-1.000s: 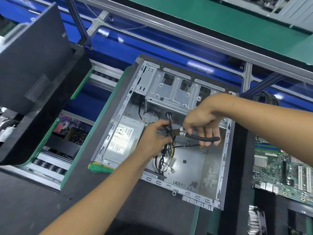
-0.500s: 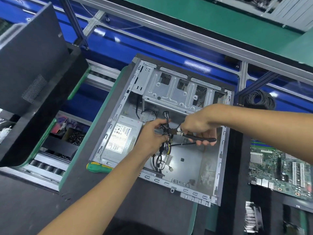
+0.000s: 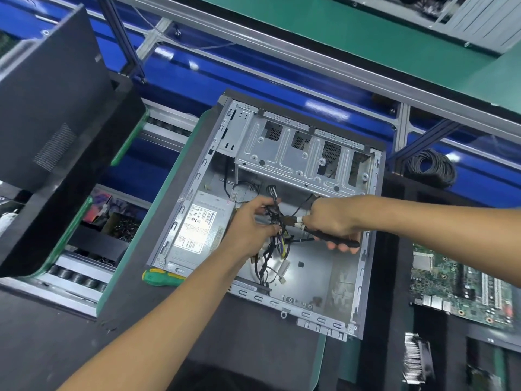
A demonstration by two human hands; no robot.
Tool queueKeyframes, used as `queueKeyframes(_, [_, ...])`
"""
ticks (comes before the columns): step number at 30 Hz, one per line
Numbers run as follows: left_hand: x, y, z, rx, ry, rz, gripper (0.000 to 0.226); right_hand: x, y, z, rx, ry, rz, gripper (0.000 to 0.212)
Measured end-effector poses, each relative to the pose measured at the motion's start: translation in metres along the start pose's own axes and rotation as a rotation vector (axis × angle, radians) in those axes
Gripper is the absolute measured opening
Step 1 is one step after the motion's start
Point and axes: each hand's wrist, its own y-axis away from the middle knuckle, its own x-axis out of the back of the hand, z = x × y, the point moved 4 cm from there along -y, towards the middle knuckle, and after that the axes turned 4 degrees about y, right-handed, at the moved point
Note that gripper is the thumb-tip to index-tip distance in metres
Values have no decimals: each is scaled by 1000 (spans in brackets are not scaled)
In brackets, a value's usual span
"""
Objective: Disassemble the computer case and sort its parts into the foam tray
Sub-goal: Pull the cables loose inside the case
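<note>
Cable removal is the step in hand, I judge. Computer case (image 3: 363, 244) lies open on the bench; my left hand (image 3: 253, 224) grips the wire bundle (image 3: 277, 221), my right hand (image 3: 332, 221) clenches black-handled cutters (image 3: 335, 239). Next: cut precisely, sparing fingers.

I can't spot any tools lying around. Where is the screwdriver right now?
In the head view, the green-and-yellow screwdriver lies on the dark mat at the near-left corner of the open computer case, just below the power supply and left of the person's left forearm.
</note>
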Motion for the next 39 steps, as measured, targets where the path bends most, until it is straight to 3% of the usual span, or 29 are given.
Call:
queueKeyframes(4, [-2,1,-4,49,5,-8,57,-1,2,-3,34,20,23,40])
queueKeyframes(8, [-6,4,-2,-13,7,54,56,0,10,0,73,144,28,40])
queueKeyframes(13, [-7,4,-3,10,34,46,52,6,19,15,93,99,9,23])
queueKeyframes(23, [-4,8,-5,170,320,1,49,8,11,13,129,-102,-101,35])
queueKeyframes(30, [-3,8,-8,156,322,-12,49,5,7,6,115,-132,-143,30])
queueKeyframes(39, [-2,9,-7,184,313,-17,52,16,10,1,79,-77,-164,38])
